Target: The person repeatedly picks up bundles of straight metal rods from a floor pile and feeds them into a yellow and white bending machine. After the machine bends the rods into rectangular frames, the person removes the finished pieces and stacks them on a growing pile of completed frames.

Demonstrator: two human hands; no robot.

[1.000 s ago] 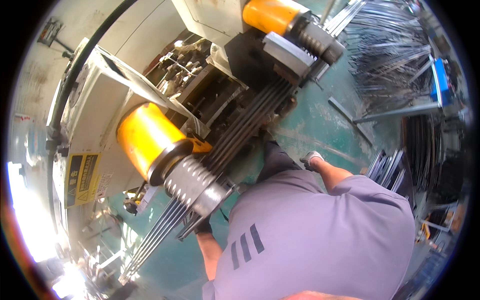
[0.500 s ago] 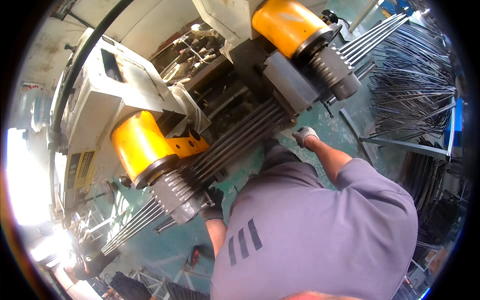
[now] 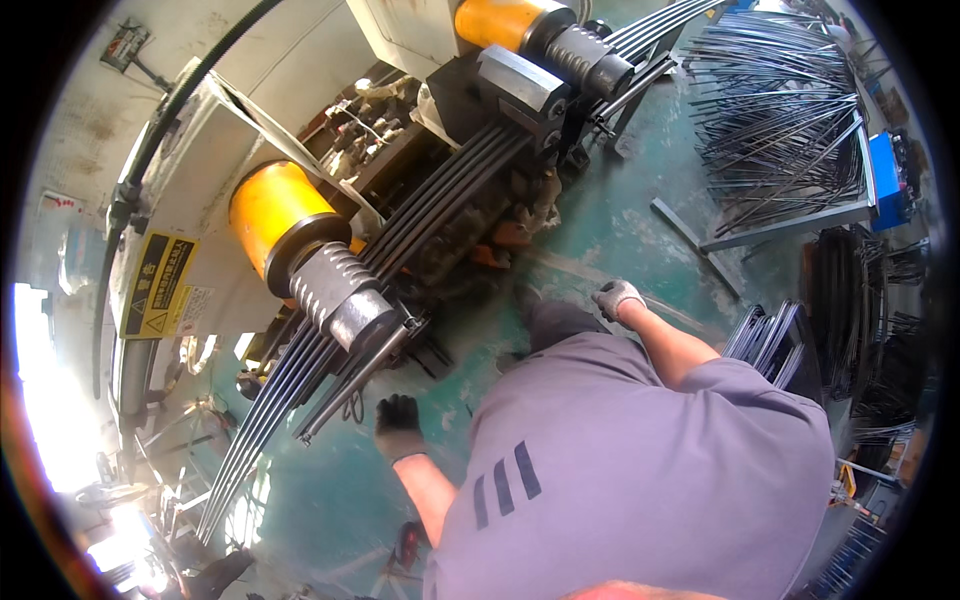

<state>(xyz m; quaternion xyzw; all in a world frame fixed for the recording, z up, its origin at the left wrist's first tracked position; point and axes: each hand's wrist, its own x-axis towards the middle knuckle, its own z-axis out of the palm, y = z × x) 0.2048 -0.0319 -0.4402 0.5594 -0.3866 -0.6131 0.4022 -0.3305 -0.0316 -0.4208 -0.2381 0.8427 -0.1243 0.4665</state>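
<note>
My left hand, in a glove with dark fingers and a grey back, hangs in the air beside the machine. Its fingers are loosely bent and nothing shows in them. The closest part is a ribbed steel cylinder below a yellow cylinder. A bundle of long metal rods runs through the machine past both clamping heads. Off to the right, my right hand, in a light grey glove, is curled into a fist above the floor. It touches no machine part, and no object shows in it.
A second yellow cylinder stands at the machine's far end. Many loose rods fill a metal rack at the right, with more rods below it. A dark hose arches over the left side. Green floor lies between machine and rack.
My left hand has come away from the machine's near clamping head, and its fingers now show. My right hand stays curled. The view has shifted, with the machine and rack higher in it.
</note>
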